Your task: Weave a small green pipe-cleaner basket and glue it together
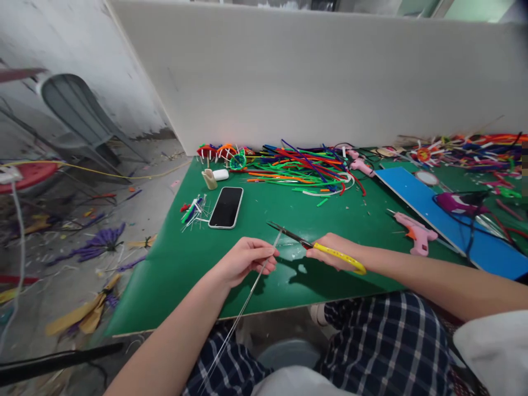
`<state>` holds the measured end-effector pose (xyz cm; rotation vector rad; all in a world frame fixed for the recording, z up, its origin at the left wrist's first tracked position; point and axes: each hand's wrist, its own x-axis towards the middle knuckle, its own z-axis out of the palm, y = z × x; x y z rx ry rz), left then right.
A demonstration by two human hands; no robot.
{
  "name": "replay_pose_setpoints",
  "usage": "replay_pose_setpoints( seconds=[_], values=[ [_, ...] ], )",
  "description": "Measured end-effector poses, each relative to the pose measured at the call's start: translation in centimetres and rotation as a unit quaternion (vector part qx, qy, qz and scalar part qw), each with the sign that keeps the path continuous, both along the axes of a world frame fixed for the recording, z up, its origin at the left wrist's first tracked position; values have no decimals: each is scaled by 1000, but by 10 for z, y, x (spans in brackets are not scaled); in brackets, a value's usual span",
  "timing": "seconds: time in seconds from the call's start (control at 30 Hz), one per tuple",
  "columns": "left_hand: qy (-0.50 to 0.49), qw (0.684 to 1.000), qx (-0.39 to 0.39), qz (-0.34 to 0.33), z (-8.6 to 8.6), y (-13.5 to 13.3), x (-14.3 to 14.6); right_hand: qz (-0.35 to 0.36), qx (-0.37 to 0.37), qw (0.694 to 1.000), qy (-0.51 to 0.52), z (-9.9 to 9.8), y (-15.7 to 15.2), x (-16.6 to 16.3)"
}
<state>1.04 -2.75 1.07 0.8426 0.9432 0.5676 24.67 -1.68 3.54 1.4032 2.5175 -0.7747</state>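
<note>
My left hand (252, 257) pinches a few thin, pale wire-like strands (251, 294) over the front of the green table. Their long ends slant down toward my lap, and a short length sticks up past my fingertips. My right hand (330, 250) grips scissors (336, 254) with yellow handles and dark blades. The blades lie at the upper tip of the strands, pointing left; whether they touch it I cannot tell. A black-screened phone (226, 207) lies beyond my left hand. Left of it is a small pile of cut white, green and blue pieces (194, 212).
Colourful pipe cleaners (297, 165) are heaped along the white partition (309, 77). A pink glue gun (416, 234) and a blue board (437, 220) with a purple tool (460, 202) lie to the right. A beige holder (209, 179) stands behind the phone. Scraps litter the floor at left.
</note>
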Motion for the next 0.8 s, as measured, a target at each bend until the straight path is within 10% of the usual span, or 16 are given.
replay_pose_setpoints(
  seconds=[0.8],
  values=[
    [-26,1000,-15,-1,-9,14,11,1,6,1000,16,-11,9,12]
  ],
)
